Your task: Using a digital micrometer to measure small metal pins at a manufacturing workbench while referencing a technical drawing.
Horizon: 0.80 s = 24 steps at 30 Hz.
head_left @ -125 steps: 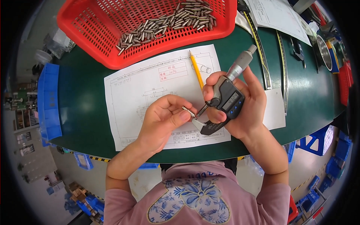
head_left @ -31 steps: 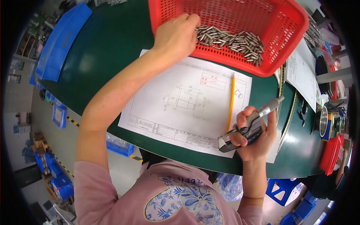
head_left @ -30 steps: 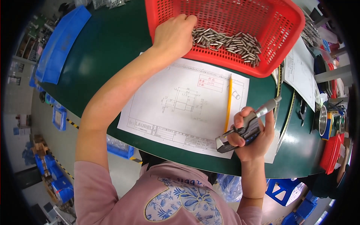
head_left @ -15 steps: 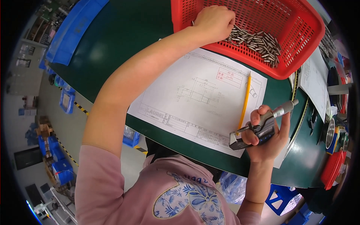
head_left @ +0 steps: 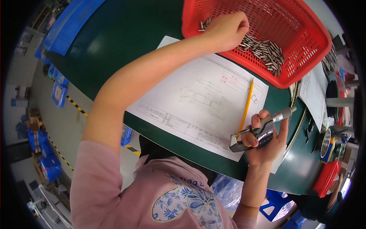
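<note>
My left hand [head_left: 227, 32] reaches over the near rim of a red perforated basket [head_left: 301, 47]. Its fingers are curled together, and whatever they pinch is hidden behind the hand. Under and beside it lies a heap of small silvery metal pins [head_left: 267, 53]. In my right hand [head_left: 266, 152] is a micrometer [head_left: 265, 134] with a dark body and a silver thimble pointing up to the right. Its gap near the anvil looks vacant. Below both hands a printed technical drawing [head_left: 183, 91] lies flat, with a yellow pencil [head_left: 247, 105] across its right side.
A blue bin [head_left: 72, 28] stands at the far left of the green table [head_left: 126, 38]. On the right are more paper sheets [head_left: 313, 86], a round metal dish [head_left: 324, 141] and a smaller red basket [head_left: 327, 178]. Another person's arm [head_left: 335, 192] shows at the lower right.
The whole view has shifted slightly. My left hand has moved a little to the right over the basket, uncovering pins left of the wrist. The micrometer stays in my right hand.
</note>
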### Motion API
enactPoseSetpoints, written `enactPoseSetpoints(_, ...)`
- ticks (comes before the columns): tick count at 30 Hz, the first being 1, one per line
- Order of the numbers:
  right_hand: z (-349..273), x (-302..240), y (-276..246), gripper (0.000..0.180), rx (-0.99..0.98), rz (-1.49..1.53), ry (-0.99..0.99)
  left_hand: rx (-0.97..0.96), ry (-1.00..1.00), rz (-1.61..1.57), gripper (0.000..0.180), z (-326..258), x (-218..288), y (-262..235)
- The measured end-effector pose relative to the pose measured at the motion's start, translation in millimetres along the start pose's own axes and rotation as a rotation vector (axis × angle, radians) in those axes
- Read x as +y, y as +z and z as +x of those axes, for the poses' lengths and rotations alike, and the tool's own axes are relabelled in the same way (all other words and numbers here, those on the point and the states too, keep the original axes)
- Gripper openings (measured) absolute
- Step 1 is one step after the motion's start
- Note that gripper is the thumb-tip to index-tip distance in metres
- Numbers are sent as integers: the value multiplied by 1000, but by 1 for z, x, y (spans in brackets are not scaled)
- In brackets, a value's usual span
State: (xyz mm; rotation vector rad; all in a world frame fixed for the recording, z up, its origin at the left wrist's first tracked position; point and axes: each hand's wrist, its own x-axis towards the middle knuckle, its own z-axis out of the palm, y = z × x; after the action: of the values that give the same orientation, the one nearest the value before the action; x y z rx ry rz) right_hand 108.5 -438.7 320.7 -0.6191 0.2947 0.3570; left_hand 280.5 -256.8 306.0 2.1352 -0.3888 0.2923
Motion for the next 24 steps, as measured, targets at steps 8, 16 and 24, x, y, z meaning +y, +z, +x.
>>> enactPoseSetpoints(8,12,-7,-5,66,-94,174,64,-607,-312,-836,14,-123,56,-14)
enactPoseSetpoints(16,11,-3,-8,70,-125,178,80,-660,-387,-888,16,-136,53,-12)
enactPoseSetpoints(24,11,-1,-1,64,-68,110,63,-664,-342,-857,15,-137,50,-15)
